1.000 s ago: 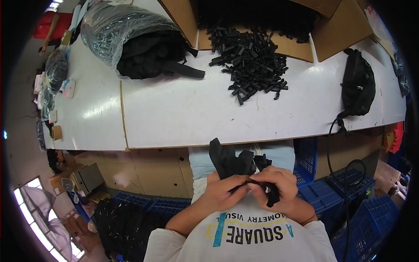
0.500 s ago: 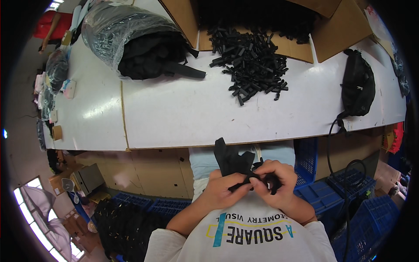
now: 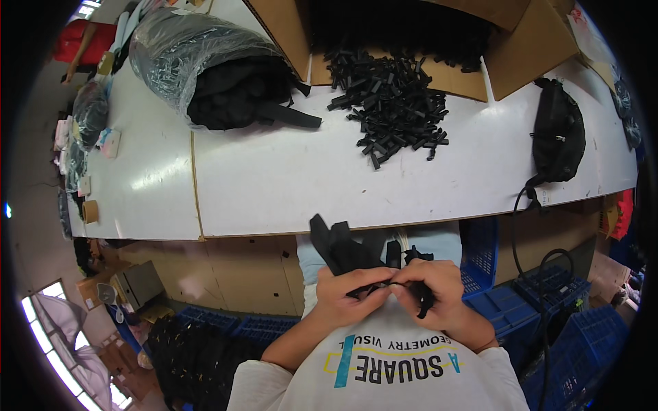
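Close in front of my chest, both hands meet with their fingertips pinched together. My left hand [image 3: 353, 294] is closed on black fabric strips [image 3: 336, 245], whose loose ends fan up beyond the fingers. My right hand [image 3: 435, 291] is closed too, with small black pieces [image 3: 426, 299] in its palm and showing above the fingers; their exact kind is partly hidden. The thumbs and forefingers touch where a strip and a small dark piece come together. On the table beyond lies a heap of small black plastic clips [image 3: 397, 109].
The white table [image 3: 274, 185] carries a clear plastic bag [image 3: 199, 48] of black strips, an open cardboard box [image 3: 531, 51] spilling clips, and a black pouch [image 3: 558, 133] at right. Blue crates [image 3: 504, 312] stand below right; a dark pile [image 3: 192, 356] lies below left.
The strips in my left hand have spread and tilted left. My right fingers have shifted slightly, and a dark piece now stands up between the hands.
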The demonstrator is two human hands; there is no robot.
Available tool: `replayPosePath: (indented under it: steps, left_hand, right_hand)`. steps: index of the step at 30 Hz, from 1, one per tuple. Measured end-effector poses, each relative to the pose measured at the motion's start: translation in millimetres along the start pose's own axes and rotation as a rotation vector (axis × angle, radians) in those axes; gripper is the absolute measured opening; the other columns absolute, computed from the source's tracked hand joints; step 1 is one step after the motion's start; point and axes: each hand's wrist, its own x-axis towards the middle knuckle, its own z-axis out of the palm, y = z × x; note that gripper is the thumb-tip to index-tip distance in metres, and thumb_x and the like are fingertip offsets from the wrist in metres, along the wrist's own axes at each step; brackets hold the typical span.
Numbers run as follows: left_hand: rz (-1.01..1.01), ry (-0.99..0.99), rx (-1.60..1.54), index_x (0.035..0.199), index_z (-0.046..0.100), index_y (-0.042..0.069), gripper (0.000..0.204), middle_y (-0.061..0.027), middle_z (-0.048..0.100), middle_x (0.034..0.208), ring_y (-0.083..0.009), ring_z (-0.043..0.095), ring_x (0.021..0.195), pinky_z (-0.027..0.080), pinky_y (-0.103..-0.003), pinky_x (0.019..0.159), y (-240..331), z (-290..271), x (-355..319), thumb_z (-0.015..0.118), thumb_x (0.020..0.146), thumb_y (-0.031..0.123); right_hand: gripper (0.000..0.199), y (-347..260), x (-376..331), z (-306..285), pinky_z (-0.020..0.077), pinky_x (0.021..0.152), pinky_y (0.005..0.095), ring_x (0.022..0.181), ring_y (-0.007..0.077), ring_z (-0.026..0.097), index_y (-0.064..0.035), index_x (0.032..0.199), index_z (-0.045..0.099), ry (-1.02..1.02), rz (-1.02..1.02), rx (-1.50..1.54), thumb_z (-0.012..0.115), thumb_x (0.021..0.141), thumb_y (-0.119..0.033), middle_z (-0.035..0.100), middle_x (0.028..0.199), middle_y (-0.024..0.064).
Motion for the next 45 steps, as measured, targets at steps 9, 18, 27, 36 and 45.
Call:
replayPosePath:
  steps: [9, 18, 27, 36, 45]
  left_hand:
    - [0.012, -0.087, 0.02, 0.086, 0.068, 0.006, 0.023, 0.0005, 0.061, 0.064, -0.0056, 0.048, 0.045, 0.035, -0.02, 0.042, 6, 1, 6, 0.072, 0.064, -0.001]
    - [0.029, -0.146, 0.07, 0.086, 0.068, 0.008, 0.024, 0.0003, 0.059, 0.062, -0.0069, 0.048, 0.044, 0.035, -0.021, 0.041, 2, 2, 3, 0.073, 0.063, 0.001]
    - [0.063, -0.08, -0.024, 0.081, 0.07, 0.008, 0.018, 0.0008, 0.059, 0.06, -0.0064, 0.044, 0.043, 0.033, -0.02, 0.042, -1, -3, -1, 0.074, 0.065, 0.003]
    - [0.091, -0.244, -0.018, 0.08, 0.069, 0.008, 0.015, -0.0034, 0.064, 0.068, -0.01, 0.052, 0.049, 0.04, -0.022, 0.047, 1, -2, 3, 0.074, 0.066, 0.005]
    - [-0.141, -0.25, -0.127, 0.085, 0.069, 0.004, 0.015, -0.0036, 0.067, 0.078, -0.0098, 0.059, 0.057, 0.046, -0.02, 0.056, 0, -17, -7, 0.073, 0.071, 0.007]
  right_hand:
    - [0.014, -4, 1, -5, 0.0353, 0.039, 0.0273, 0.043, 0.0188, 0.049, -0.0007, 0.083, 0.057, 0.087, -0.095, -0.013, 0.067, 0.073, 0.0, 0.052, 0.059, 0.0071]
    - [0.014, 11, -3, -4, 0.0371, 0.042, 0.0293, 0.045, 0.0214, 0.049, 0.0007, 0.078, 0.052, 0.088, -0.208, -0.09, 0.057, 0.085, -0.01, 0.052, 0.059, 0.009]
    - [0.024, 9, -2, -3, 0.0399, 0.05, 0.0202, 0.054, 0.0097, 0.051, 0.0027, 0.09, 0.053, 0.332, 0.425, 0.515, 0.042, 0.097, -0.018, 0.058, 0.064, 0.0072]
    - [0.007, 20, 2, 5, 0.0354, 0.046, 0.0187, 0.052, 0.0031, 0.046, 0.0017, 0.082, 0.059, 0.13, 0.427, 0.368, 0.063, 0.083, -0.004, 0.057, 0.065, 0.0025]
    - [0.017, 26, 1, -11, 0.0409, 0.04, 0.0204, 0.045, 0.008, 0.048, 0.0001, 0.097, 0.05, 0.928, 0.073, 0.3, 0.061, 0.085, -0.004, 0.057, 0.073, 0.0095]
